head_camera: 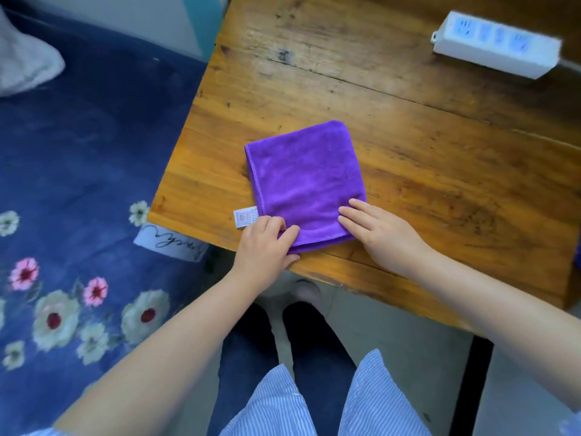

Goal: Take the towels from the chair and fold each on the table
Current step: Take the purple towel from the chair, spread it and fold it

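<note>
1. At the frame's centre, on the wooden table (408, 146), the purple towel (301, 177) lay folded into a neat square.
2. My left hand (264, 243) pinched its lower-left corner by the label (246, 218); my right hand (377, 229) pressed flat, fingers straight, on the lower-right corner.
3. I judged this towel nearly finished; neither the chair nor other towels were identifiable.

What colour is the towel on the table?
Purple. The folded towel shows plainly in the head view, lying on the wooden table.
</note>
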A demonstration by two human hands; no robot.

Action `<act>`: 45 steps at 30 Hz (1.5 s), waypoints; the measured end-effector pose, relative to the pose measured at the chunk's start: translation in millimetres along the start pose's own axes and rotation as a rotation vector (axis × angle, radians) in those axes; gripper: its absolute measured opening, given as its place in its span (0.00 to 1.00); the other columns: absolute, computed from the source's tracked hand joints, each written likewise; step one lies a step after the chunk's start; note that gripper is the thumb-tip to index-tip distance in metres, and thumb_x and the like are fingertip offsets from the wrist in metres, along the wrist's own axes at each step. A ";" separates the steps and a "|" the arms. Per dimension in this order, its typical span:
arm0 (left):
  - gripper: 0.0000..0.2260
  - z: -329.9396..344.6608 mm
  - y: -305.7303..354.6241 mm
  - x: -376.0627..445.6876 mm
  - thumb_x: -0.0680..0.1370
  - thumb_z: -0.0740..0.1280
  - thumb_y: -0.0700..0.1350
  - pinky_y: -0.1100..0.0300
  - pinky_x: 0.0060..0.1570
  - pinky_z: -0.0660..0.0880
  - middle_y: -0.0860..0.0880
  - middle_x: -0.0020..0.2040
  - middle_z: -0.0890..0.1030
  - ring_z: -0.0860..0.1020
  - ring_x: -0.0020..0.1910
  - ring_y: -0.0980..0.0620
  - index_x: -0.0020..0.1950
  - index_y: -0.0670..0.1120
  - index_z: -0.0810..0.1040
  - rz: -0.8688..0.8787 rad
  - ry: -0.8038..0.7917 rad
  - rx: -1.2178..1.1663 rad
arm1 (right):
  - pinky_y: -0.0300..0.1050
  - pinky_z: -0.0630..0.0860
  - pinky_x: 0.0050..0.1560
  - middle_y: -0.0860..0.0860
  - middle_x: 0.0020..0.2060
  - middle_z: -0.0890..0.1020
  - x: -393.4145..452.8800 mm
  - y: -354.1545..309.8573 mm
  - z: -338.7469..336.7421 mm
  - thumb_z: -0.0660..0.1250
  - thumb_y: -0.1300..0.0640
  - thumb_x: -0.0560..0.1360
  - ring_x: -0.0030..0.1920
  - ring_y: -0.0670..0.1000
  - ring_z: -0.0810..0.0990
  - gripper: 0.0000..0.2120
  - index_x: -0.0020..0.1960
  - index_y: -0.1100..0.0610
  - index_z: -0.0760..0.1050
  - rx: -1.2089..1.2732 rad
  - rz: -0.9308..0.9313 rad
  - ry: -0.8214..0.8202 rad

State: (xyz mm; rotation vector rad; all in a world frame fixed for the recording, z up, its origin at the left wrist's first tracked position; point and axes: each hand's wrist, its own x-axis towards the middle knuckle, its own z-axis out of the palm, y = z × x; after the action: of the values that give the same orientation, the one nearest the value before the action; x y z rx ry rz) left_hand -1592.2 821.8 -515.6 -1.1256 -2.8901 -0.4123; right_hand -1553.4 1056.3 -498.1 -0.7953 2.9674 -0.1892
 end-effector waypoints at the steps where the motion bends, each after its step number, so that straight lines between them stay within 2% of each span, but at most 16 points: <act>1: 0.33 -3.1 -2.2 1.1 0.50 0.82 0.52 0.61 0.31 0.74 0.44 0.37 0.79 0.65 0.41 0.50 0.50 0.46 0.75 0.015 -0.006 -0.028 | 0.52 0.81 0.43 0.58 0.49 0.84 3.4 1.3 -2.5 0.59 0.65 0.68 0.50 0.59 0.83 0.17 0.51 0.63 0.81 -0.014 -0.011 -0.018; 4: 0.28 -8.0 -5.5 4.3 0.48 0.83 0.51 0.64 0.27 0.74 0.44 0.36 0.80 0.67 0.41 0.50 0.45 0.43 0.84 0.046 -0.080 -0.037 | 0.49 0.81 0.40 0.58 0.47 0.85 8.2 5.8 -5.8 0.56 0.65 0.67 0.47 0.59 0.84 0.18 0.49 0.64 0.82 -0.056 -0.062 -0.029; 9: 0.29 -12.0 -2.0 1.6 0.50 0.83 0.51 0.61 0.31 0.76 0.45 0.37 0.80 0.79 0.36 0.45 0.46 0.42 0.84 0.021 -0.167 -0.007 | 0.45 0.81 0.29 0.57 0.38 0.85 20.5 0.8 -12.8 0.58 0.64 0.67 0.40 0.58 0.84 0.13 0.39 0.63 0.82 -0.007 -0.012 -0.003; 11: 0.30 -12.5 3.5 -1.6 0.50 0.82 0.55 0.59 0.34 0.77 0.45 0.38 0.80 0.80 0.36 0.45 0.46 0.43 0.83 -0.021 -0.178 0.018 | 0.44 0.80 0.29 0.57 0.35 0.83 24.7 -1.7 -17.5 0.62 0.64 0.63 0.37 0.58 0.83 0.08 0.37 0.63 0.80 0.096 0.043 -0.024; 14: 0.31 -10.9 14.3 -3.5 0.47 0.80 0.59 0.59 0.34 0.76 0.47 0.38 0.80 0.80 0.36 0.46 0.44 0.44 0.82 -0.126 -0.200 0.024 | 0.41 0.78 0.32 0.57 0.31 0.81 26.5 -5.1 -28.7 0.57 0.58 0.63 0.32 0.57 0.81 0.13 0.36 0.64 0.78 0.251 0.112 -0.010; 16: 0.29 -11.9 18.0 -5.4 0.46 0.82 0.55 0.60 0.32 0.76 0.47 0.37 0.80 0.80 0.34 0.46 0.41 0.44 0.80 -0.202 -0.199 -0.036 | 0.42 0.74 0.32 0.56 0.29 0.80 25.7 -14.3 -38.6 0.56 0.56 0.62 0.30 0.56 0.79 0.16 0.36 0.64 0.78 0.328 0.143 -0.007; 18: 0.25 -13.5 17.3 -11.7 0.44 0.81 0.44 0.63 0.28 0.73 0.48 0.33 0.79 0.79 0.31 0.47 0.37 0.44 0.80 -0.236 -0.144 -0.055 | 0.43 0.69 0.34 0.57 0.28 0.79 24.5 -25.4 -47.0 0.55 0.55 0.62 0.29 0.56 0.78 0.18 0.36 0.66 0.78 0.400 0.168 -0.045; 21: 0.21 -21.2 4.7 -32.4 0.50 0.74 0.37 0.65 0.26 0.72 0.49 0.31 0.78 0.74 0.34 0.49 0.40 0.46 0.75 -0.214 0.018 -0.090 | 0.44 0.66 0.37 0.59 0.30 0.78 28.4 -44.3 -59.8 0.52 0.51 0.61 0.31 0.54 0.74 0.23 0.38 0.68 0.77 0.483 0.223 -0.121; 23: 0.14 -36.2 -12.5 -56.3 0.60 0.61 0.39 0.64 0.27 0.75 0.48 0.33 0.79 0.67 0.39 0.51 0.44 0.47 0.68 -0.200 0.112 -0.142 | 0.45 0.66 0.37 0.60 0.30 0.78 39.0 -64.3 -68.1 0.52 0.50 0.61 0.32 0.56 0.73 0.25 0.39 0.69 0.77 0.506 0.211 -0.138; 25: 0.14 -54.5 -31.5 -80.4 0.62 0.53 0.41 0.63 0.31 0.77 0.47 0.36 0.81 0.67 0.41 0.51 0.46 0.47 0.67 -0.199 0.149 -0.151 | 0.42 0.63 0.34 0.56 0.28 0.75 51.6 -86.3 -74.4 0.54 0.52 0.61 0.31 0.55 0.71 0.22 0.39 0.69 0.76 0.524 0.175 -0.140; 27: 0.15 -81.0 -52.1 -113.3 0.63 0.54 0.40 0.64 0.33 0.76 0.47 0.38 0.82 0.68 0.43 0.52 0.48 0.47 0.68 -0.227 0.169 -0.133 | 0.36 0.58 0.34 0.49 0.28 0.70 70.4 -117.0 -80.7 0.54 0.52 0.61 0.32 0.47 0.65 0.21 0.37 0.69 0.75 0.536 0.113 -0.143; 30: 0.12 -124.0 -81.6 -178.7 0.67 0.61 0.42 0.62 0.42 0.69 0.43 0.39 0.84 0.71 0.42 0.51 0.49 0.44 0.75 -0.353 0.173 -0.190 | 0.34 0.57 0.34 0.57 0.30 0.74 103.4 -178.3 -84.7 0.53 0.51 0.59 0.33 0.49 0.68 0.24 0.39 0.69 0.76 0.555 0.013 -0.122; 32: 0.13 -155.4 -94.4 -231.5 0.69 0.63 0.44 0.59 0.46 0.66 0.40 0.41 0.84 0.74 0.43 0.50 0.47 0.38 0.80 -0.522 0.151 -0.255 | 0.34 0.58 0.35 0.58 0.32 0.76 122.9 -229.2 -85.9 0.54 0.50 0.58 0.34 0.50 0.70 0.25 0.41 0.69 0.77 0.568 -0.038 -0.110; 35: 0.12 -198.4 -107.9 -303.7 0.74 0.68 0.40 0.62 0.50 0.65 0.40 0.51 0.82 0.77 0.52 0.44 0.54 0.37 0.80 -0.721 0.220 -0.325 | 0.38 0.61 0.37 0.58 0.37 0.76 147.7 -308.7 -86.0 0.62 0.55 0.61 0.39 0.51 0.71 0.19 0.45 0.68 0.76 0.535 -0.122 -0.137; 37: 0.11 -228.7 -116.9 -354.1 0.76 0.67 0.39 0.61 0.52 0.65 0.43 0.54 0.81 0.76 0.56 0.46 0.58 0.40 0.79 -0.857 0.251 -0.318 | 0.38 0.60 0.39 0.59 0.41 0.75 161.9 -370.7 -86.4 0.69 0.61 0.65 0.42 0.54 0.72 0.15 0.48 0.68 0.74 0.511 -0.186 -0.152; 45: 0.08 -310.1 -154.9 -516.4 0.75 0.66 0.39 0.54 0.50 0.71 0.42 0.50 0.80 0.76 0.53 0.42 0.53 0.41 0.79 -1.159 0.370 -0.159 | 0.42 0.62 0.44 0.64 0.50 0.78 203.7 -564.8 -108.3 0.66 0.72 0.68 0.54 0.60 0.76 0.15 0.54 0.70 0.75 0.542 -0.333 -0.029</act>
State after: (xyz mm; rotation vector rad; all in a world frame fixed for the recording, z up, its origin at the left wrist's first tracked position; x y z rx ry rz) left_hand -1338.4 293.2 -308.4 0.6953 -2.8333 -0.7316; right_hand -1460.7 479.9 -320.7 -1.1663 2.5263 -0.9348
